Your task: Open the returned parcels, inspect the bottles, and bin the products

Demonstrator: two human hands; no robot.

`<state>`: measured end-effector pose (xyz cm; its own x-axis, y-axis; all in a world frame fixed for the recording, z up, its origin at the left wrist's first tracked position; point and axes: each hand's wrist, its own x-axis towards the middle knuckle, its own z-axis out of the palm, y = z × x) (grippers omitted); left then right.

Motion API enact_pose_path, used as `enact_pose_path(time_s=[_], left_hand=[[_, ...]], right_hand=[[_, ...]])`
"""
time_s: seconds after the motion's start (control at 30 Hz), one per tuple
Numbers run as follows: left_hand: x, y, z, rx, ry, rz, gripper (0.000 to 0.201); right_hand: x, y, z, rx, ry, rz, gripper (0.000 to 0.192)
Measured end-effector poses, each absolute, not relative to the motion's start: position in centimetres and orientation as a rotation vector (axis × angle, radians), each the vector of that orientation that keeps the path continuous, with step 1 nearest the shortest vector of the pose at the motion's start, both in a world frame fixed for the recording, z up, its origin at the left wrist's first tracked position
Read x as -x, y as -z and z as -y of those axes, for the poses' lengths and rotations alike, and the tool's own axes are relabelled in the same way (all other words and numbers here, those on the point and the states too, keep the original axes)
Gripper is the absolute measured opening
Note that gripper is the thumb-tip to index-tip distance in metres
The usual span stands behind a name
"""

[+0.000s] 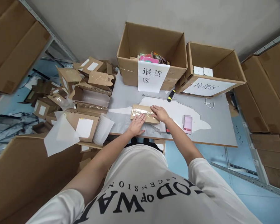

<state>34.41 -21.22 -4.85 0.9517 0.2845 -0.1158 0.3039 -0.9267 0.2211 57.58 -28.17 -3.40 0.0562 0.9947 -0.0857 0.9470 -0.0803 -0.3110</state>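
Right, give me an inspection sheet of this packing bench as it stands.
Surface: grey table with torn white patches.
Job's things: small flat brown cardboard parcel, taped on top, lying flat.
Clutter: heap of opened brown cartons at left; yellow-and-black utility knife; pink card.
Hands: left hand flat on the parcel's near edge; right hand pressing its right end, fingers spread.
Cables: white cord by the right box.
Surroundings: two large open cardboard boxes with paper labels; stacked cartons on shelving.
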Motion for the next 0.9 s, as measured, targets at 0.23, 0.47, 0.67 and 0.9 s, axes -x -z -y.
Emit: enact_pose_path(time_s=[0.23, 0.47, 0.67, 0.9], left_hand=[[-34.7, 5.3, 20.9, -2.851, 0.09, -0.448, 0.093], [-34.6, 5.7, 21.1, -2.856, 0.084, -0.456, 0.098], [-34.2, 5.7, 21.3, -2.859, 0.067, -0.41, 0.1], [-34.1, 5.7, 21.3, -2.843, 0.075, -0.411, 0.102]], right_hand=[[-57.1, 4.8, 27.9, 2.29, -0.302, 2.121, 0.056], [-56.6, 2.5, 27.6, 2.28, -0.218, 2.468, 0.05], [-58.2, -0.6, 25.4, 2.445, -0.492, 2.322, 0.035], [-61.0, -0.8, 23.3, 2.557, -0.557, 1.693, 0.042]])
